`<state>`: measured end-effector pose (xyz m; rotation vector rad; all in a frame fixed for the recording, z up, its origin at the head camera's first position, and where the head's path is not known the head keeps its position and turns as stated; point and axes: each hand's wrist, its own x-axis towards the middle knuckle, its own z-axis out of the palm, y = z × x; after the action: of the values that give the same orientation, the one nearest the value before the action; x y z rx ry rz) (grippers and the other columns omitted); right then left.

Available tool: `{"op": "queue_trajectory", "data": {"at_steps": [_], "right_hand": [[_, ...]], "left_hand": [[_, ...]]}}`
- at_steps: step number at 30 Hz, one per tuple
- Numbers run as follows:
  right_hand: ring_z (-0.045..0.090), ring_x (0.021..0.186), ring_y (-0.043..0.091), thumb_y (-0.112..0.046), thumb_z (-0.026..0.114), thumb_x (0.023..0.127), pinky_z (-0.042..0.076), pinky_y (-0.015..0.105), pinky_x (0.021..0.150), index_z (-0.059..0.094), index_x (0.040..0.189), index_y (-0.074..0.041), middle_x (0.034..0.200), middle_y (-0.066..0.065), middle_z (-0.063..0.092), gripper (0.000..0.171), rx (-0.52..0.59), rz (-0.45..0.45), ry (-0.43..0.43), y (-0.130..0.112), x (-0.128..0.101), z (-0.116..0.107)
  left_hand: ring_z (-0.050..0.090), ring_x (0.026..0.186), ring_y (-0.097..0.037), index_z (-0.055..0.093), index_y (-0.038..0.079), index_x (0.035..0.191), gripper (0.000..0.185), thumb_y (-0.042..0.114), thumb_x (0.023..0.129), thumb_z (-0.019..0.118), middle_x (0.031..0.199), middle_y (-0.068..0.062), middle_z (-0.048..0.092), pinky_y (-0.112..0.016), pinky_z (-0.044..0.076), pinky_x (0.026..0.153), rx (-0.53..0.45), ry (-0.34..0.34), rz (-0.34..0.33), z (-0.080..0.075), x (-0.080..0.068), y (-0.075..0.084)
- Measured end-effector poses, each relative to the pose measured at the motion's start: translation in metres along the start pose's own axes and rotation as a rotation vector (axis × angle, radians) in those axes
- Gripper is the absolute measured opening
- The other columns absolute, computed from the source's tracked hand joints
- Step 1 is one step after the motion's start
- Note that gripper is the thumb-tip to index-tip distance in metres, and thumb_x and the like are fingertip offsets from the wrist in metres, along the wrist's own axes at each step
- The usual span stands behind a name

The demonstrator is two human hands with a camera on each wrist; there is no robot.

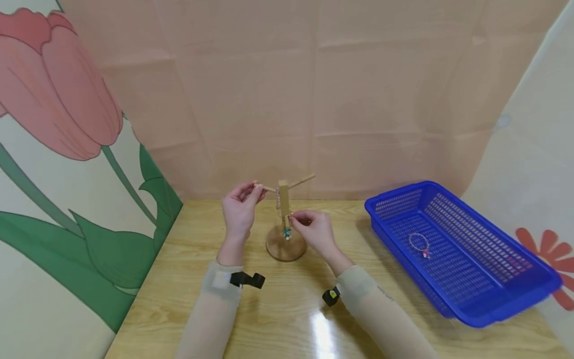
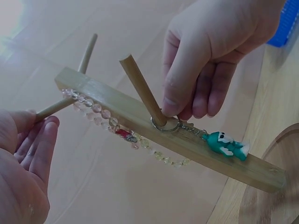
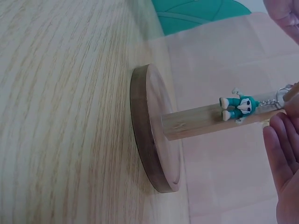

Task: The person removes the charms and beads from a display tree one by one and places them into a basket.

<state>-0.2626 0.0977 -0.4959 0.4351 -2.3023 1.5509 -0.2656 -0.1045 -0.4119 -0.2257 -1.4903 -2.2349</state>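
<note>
A wooden stand [image 1: 284, 199] with a post, pegs and a round base [image 1: 286, 252] stands on the table. My left hand [image 1: 239, 207] pinches the end of its left peg [image 2: 53, 108]. A pink beaded bracelet [image 2: 96, 108] hangs from that peg against the post, and pale yellow beads [image 2: 161, 157] show behind the post. With thumb and fingertips, my right hand [image 1: 315, 230] pinches the ring of a keychain [image 2: 224, 143], which sits around the base of the front peg [image 2: 140, 84]. The keychain's green and white figure [image 3: 239, 107] hangs along the post below.
On the right stands a blue plastic basket [image 1: 403, 264] with a thin bracelet [image 1: 419, 242] bearing a red and white charm. Another peg [image 1: 302, 180] sticks out to the stand's right. A pink cloth [image 1: 251, 99] hangs behind the table [image 1: 278, 309].
</note>
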Motion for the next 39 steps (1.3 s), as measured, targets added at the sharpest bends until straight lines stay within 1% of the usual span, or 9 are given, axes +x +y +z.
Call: {"op": "queue_trajectory", "data": {"at_steps": [3, 8, 12, 16, 21, 27, 31, 36, 39], "right_hand": [[0.075, 0.079, 0.016, -0.009, 0.083, 0.094, 0.065, 0.025, 0.07, 0.084, 0.096, -0.005, 0.091, 0.003, 0.081, 0.004, 0.005, -0.001, 0.007, 0.0, 0.0, -0.001], [0.074, 0.079, 0.016, -0.008, 0.082, 0.093, 0.065, 0.024, 0.069, 0.082, 0.096, -0.003, 0.09, 0.003, 0.08, 0.005, 0.012, 0.005, -0.002, -0.001, -0.002, -0.001], [0.073, 0.08, 0.016, -0.007, 0.081, 0.093, 0.065, 0.024, 0.07, 0.08, 0.096, -0.003, 0.09, 0.003, 0.08, 0.005, 0.023, 0.008, -0.001, -0.003, -0.004, -0.001], [0.073, 0.08, 0.016, -0.006, 0.08, 0.093, 0.064, 0.023, 0.07, 0.08, 0.096, -0.002, 0.09, 0.003, 0.079, 0.004, 0.031, 0.012, 0.0, -0.002, -0.006, -0.002], [0.073, 0.08, 0.015, -0.006, 0.08, 0.094, 0.064, 0.022, 0.07, 0.08, 0.096, -0.002, 0.09, 0.003, 0.079, 0.005, 0.046, 0.004, -0.003, -0.005, -0.008, -0.003], [0.072, 0.078, 0.014, -0.007, 0.08, 0.094, 0.064, 0.021, 0.068, 0.08, 0.095, -0.002, 0.087, 0.002, 0.079, 0.004, 0.056, -0.017, -0.004, -0.008, -0.01, -0.005], [0.072, 0.077, 0.013, -0.005, 0.08, 0.093, 0.063, 0.021, 0.067, 0.08, 0.092, -0.008, 0.086, 0.001, 0.078, 0.003, 0.069, -0.027, -0.002, -0.008, -0.011, -0.004], [0.071, 0.075, 0.014, -0.001, 0.08, 0.092, 0.062, 0.021, 0.065, 0.079, 0.09, -0.008, 0.084, 0.001, 0.078, 0.007, 0.085, -0.026, 0.01, -0.008, -0.013, -0.003], [0.07, 0.073, 0.014, -0.001, 0.08, 0.092, 0.061, 0.02, 0.063, 0.079, 0.09, -0.008, 0.082, 0.0, 0.077, 0.008, 0.084, -0.025, 0.019, -0.01, -0.015, -0.003]], "left_hand": [[0.078, 0.077, -0.015, 0.07, -0.02, 0.108, 0.017, -0.014, 0.093, 0.075, 0.088, -0.006, 0.078, -0.03, 0.068, 0.077, -0.003, -0.002, 0.001, 0.001, 0.0, 0.0], [0.078, 0.076, -0.015, 0.075, -0.01, 0.103, 0.011, -0.015, 0.093, 0.075, 0.088, -0.007, 0.078, -0.031, 0.068, 0.076, -0.001, 0.008, -0.002, 0.001, 0.0, -0.001], [0.078, 0.075, -0.015, 0.076, -0.01, 0.103, 0.011, -0.014, 0.093, 0.076, 0.088, -0.007, 0.079, -0.031, 0.068, 0.077, 0.0, 0.005, 0.005, 0.001, 0.0, 0.0], [0.077, 0.076, -0.014, 0.073, -0.016, 0.106, 0.014, -0.015, 0.093, 0.075, 0.088, -0.006, 0.079, -0.03, 0.068, 0.076, -0.003, 0.002, 0.005, 0.001, -0.001, -0.001], [0.077, 0.076, -0.012, 0.063, -0.028, 0.114, 0.027, -0.015, 0.093, 0.074, 0.088, -0.004, 0.078, -0.028, 0.068, 0.076, -0.006, 0.002, 0.008, 0.001, 0.0, -0.003], [0.077, 0.076, -0.012, 0.061, -0.03, 0.114, 0.029, -0.016, 0.093, 0.074, 0.087, -0.004, 0.078, -0.028, 0.068, 0.075, -0.015, 0.006, 0.009, 0.002, 0.0, -0.003], [0.077, 0.076, -0.013, 0.066, -0.024, 0.112, 0.023, -0.015, 0.093, 0.075, 0.088, -0.005, 0.078, -0.028, 0.068, 0.076, -0.016, 0.014, 0.008, 0.001, 0.0, -0.002], [0.077, 0.077, -0.014, 0.076, -0.01, 0.105, 0.013, -0.014, 0.093, 0.076, 0.088, -0.006, 0.078, -0.028, 0.068, 0.076, -0.002, 0.012, 0.012, 0.0, 0.0, -0.003], [0.077, 0.077, -0.014, 0.076, -0.01, 0.104, 0.012, -0.014, 0.093, 0.076, 0.088, -0.006, 0.078, -0.028, 0.068, 0.076, 0.004, 0.009, 0.015, 0.0, 0.0, -0.004]]}}
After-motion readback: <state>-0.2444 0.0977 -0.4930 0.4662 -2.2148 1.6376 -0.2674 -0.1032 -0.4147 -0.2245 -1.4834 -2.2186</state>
